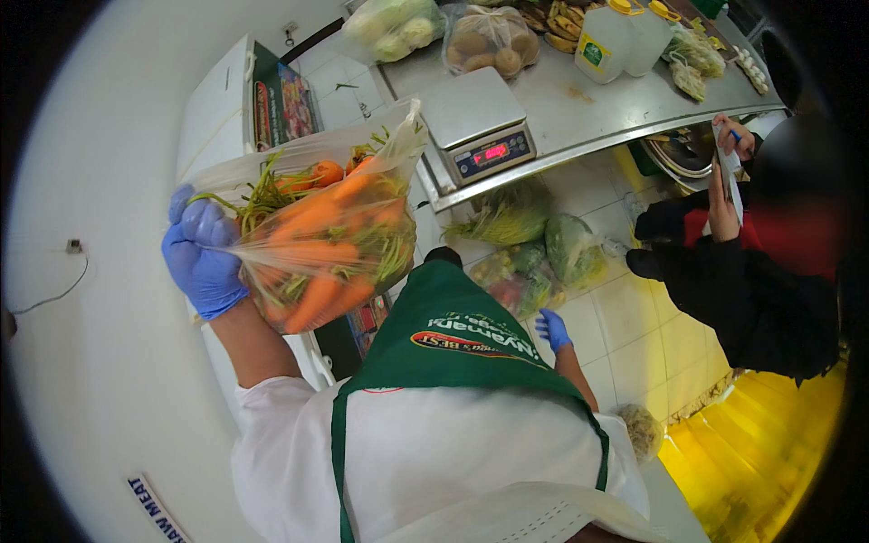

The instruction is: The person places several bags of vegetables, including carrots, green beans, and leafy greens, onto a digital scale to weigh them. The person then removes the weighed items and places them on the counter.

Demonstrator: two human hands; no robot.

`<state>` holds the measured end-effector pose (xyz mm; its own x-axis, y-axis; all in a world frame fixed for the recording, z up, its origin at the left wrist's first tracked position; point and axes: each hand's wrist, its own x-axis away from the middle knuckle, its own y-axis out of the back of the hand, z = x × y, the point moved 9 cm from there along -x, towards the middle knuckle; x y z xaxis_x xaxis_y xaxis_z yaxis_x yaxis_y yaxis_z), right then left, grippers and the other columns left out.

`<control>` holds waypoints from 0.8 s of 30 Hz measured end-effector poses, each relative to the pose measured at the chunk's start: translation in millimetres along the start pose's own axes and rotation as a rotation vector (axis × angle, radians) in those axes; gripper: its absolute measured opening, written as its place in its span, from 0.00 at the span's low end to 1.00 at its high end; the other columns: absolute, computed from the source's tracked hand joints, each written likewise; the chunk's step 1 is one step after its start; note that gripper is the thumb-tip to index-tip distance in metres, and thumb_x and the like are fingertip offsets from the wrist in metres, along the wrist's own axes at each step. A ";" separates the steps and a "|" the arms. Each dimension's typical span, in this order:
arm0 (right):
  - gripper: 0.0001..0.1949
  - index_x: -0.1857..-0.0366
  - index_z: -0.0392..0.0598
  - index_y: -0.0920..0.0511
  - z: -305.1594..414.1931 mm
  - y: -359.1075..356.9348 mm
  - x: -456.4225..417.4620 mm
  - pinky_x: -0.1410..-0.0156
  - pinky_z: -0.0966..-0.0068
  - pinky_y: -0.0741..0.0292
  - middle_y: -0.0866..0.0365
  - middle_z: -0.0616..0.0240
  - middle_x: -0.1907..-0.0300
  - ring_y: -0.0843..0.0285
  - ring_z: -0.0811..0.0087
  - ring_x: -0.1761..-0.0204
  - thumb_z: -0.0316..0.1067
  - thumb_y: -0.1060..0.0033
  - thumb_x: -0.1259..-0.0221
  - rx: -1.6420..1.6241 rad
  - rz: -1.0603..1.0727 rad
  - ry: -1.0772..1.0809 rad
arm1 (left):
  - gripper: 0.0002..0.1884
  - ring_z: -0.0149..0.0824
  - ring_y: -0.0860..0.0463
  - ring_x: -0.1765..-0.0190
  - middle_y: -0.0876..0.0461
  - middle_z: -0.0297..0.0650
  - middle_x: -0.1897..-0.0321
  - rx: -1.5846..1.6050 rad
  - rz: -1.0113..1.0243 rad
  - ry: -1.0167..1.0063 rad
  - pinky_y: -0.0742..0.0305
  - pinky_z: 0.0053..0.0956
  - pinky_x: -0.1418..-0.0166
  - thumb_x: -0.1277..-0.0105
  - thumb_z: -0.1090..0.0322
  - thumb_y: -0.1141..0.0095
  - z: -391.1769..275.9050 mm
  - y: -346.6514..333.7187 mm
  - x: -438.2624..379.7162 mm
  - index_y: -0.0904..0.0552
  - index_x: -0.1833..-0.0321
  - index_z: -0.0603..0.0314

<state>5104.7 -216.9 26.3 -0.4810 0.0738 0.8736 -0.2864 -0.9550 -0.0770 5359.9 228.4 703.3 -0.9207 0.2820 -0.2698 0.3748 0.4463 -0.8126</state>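
My left hand [202,251], in a blue glove, grips the edge of a clear plastic bag full of carrots [319,237] with green stems. The bag hangs raised in front of the wall side, left of a digital scale [485,122] with a lit red display. Nothing rests on the scale's steel plate. My right hand [554,330], also gloved in blue, hangs low beside my green apron [448,332]. It holds nothing that I can see, its fingers slightly apart. Near it on the tiled floor is a bag of mixed vegetables [519,278].
The steel table [557,102] bears bagged potato-like produce [490,42], a bag of pale vegetables [397,30], bananas [563,26] and plastic jugs [604,44]. Bagged greens [509,210] lie on the floor. A person [740,271] at right holds paper and a pen. White chest freezers stand left.
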 end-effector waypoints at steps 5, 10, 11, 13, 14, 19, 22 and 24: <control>0.15 0.52 0.55 0.22 113.0 -66.3 -55.4 0.68 0.76 0.31 0.18 0.70 0.65 0.25 0.77 0.71 0.49 0.47 0.34 -0.015 -0.018 0.335 | 0.13 0.23 0.48 0.80 0.45 0.27 0.82 0.041 0.101 0.025 0.52 0.23 0.76 0.24 0.72 0.69 -15.2 12.9 -4.6 0.34 0.70 0.55; 0.10 0.72 0.55 0.25 37.6 25.8 -148.1 0.74 0.78 0.37 0.28 0.72 0.77 0.33 0.77 0.78 0.45 0.48 0.34 -0.359 -0.175 0.593 | 0.09 0.25 0.45 0.77 0.43 0.28 0.79 0.181 0.451 0.164 0.49 0.23 0.73 0.29 0.72 0.65 0.3 -17.9 -92.5 0.30 0.67 0.56; 0.10 0.75 0.53 0.26 0.9 -26.1 -131.9 0.76 0.75 0.36 0.30 0.71 0.80 0.35 0.76 0.80 0.43 0.47 0.36 -0.398 -0.167 0.485 | 0.08 0.26 0.44 0.76 0.43 0.29 0.79 0.127 0.382 0.156 0.48 0.24 0.72 0.30 0.72 0.63 -1.7 8.5 -110.8 0.30 0.66 0.55; 0.10 0.70 0.53 0.24 -106.8 -65.3 -84.9 0.75 0.75 0.36 0.28 0.70 0.79 0.33 0.74 0.79 0.46 0.47 0.36 -0.437 -0.339 0.246 | 0.08 0.27 0.42 0.74 0.41 0.30 0.75 0.166 0.579 0.203 0.45 0.24 0.72 0.29 0.75 0.63 27.7 16.0 -175.3 0.27 0.58 0.67; 0.11 0.67 0.53 0.23 -176.9 -91.1 -43.0 0.75 0.73 0.36 0.27 0.69 0.78 0.31 0.73 0.79 0.48 0.48 0.36 -0.369 -0.376 -0.001 | 0.07 0.29 0.44 0.74 0.44 0.30 0.76 0.202 0.547 0.178 0.45 0.27 0.71 0.30 0.74 0.60 46.1 25.4 -211.9 0.26 0.58 0.67; 0.17 0.50 0.53 0.22 -137.5 -155.6 -5.0 0.68 0.65 0.30 0.21 0.64 0.66 0.25 0.70 0.69 0.50 0.54 0.32 -0.655 -0.508 -0.048 | 0.05 0.36 0.18 0.69 0.16 0.35 0.68 -1.036 0.463 -0.617 0.28 0.30 0.72 0.37 0.65 0.47 158.4 -85.7 -698.2 0.18 0.62 0.48; 0.18 0.49 0.52 0.23 -113.0 -185.9 29.8 0.65 0.66 0.30 0.21 0.63 0.64 0.25 0.70 0.66 0.51 0.54 0.31 -0.694 -0.582 -0.112 | 0.08 0.33 0.23 0.77 0.19 0.31 0.76 -2.562 -0.056 -1.064 0.32 0.32 0.76 0.41 0.66 0.44 308.3 -111.4 -759.7 0.18 0.77 0.44; 0.19 0.48 0.52 0.23 -113.5 -208.8 60.7 0.63 0.66 0.30 0.21 0.63 0.62 0.25 0.70 0.65 0.51 0.54 0.31 -0.800 -0.662 -0.167 | 0.08 0.43 0.18 0.71 0.17 0.45 0.73 -1.822 0.138 -1.099 0.26 0.39 0.68 0.40 0.63 0.46 382.4 -38.9 -771.1 0.14 0.70 0.53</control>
<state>5041.2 19.6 40.9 0.0742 0.4133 0.9076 -0.9434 -0.2658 0.1982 6013.8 -331.1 745.4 -0.3047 0.1925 -0.9328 -0.5336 0.7768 0.3346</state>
